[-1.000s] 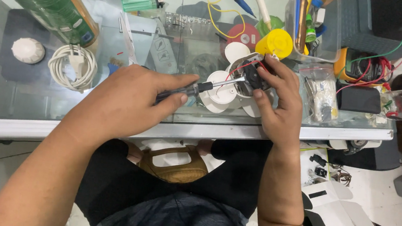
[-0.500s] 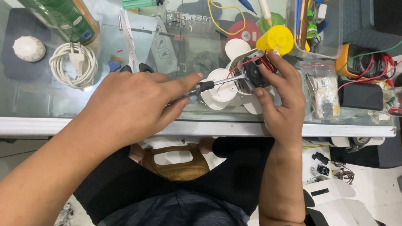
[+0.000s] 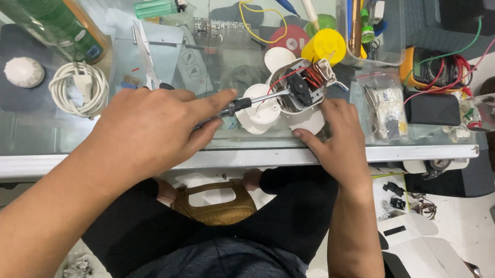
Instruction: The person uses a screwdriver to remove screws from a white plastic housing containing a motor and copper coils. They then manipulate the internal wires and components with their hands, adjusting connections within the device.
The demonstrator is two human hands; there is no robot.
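Screwdriver (image 3: 250,102): black grip, slim metal shaft, lying near-level, tip inside opened white appliance (image 3: 296,89). Appliance tilted on glass table edge, casing open, red wires and copper-wound motor exposed

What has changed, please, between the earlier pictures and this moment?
Little changed. The left hand keeps the screwdriver pressed into the opened white motor unit, its grip shifted slightly. The right hand still steadies the unit. The items on the glass table stayed put.

Black screwdriver handle (image 3: 235,105) mostly hidden under left hand (image 3: 153,128); tip lost inside opened white motor housing (image 3: 299,90). Green spray can (image 3: 38,4) cut off by top-left edge. Clear bag's (image 3: 385,103) contents too small, perhaps screws.
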